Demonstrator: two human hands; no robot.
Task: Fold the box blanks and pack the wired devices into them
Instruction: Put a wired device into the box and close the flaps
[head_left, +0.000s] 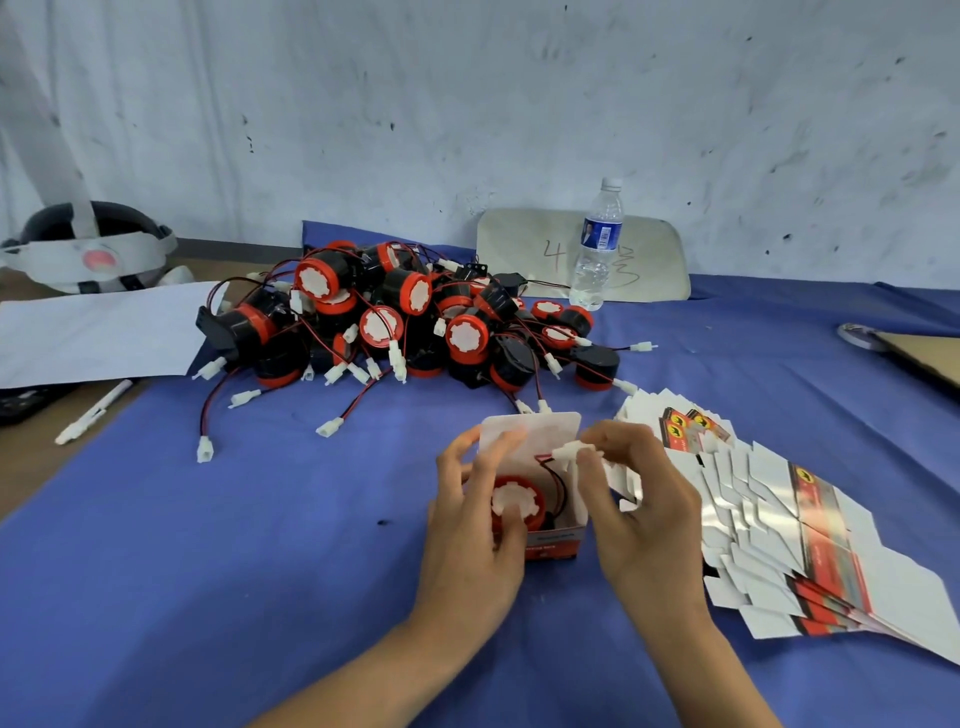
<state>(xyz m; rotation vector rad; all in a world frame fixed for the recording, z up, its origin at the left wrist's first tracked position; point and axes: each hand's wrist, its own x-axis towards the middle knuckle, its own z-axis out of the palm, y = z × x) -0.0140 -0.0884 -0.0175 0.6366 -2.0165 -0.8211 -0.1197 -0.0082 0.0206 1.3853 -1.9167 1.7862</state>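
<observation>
1. Cardboard box (550, 540), lower centre of frame, is receiving a device (517, 501); left hand (478, 519) is gripping both.
2. Right hand (639, 499) is pinching the connector (566, 451); tucking the wire inside likely comes next.

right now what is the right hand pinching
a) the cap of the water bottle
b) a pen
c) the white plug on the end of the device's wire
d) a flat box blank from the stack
c: the right hand pinches the white connector on the red and black wire, just above the open box that already holds the device, steadied by the left hand.
</observation>
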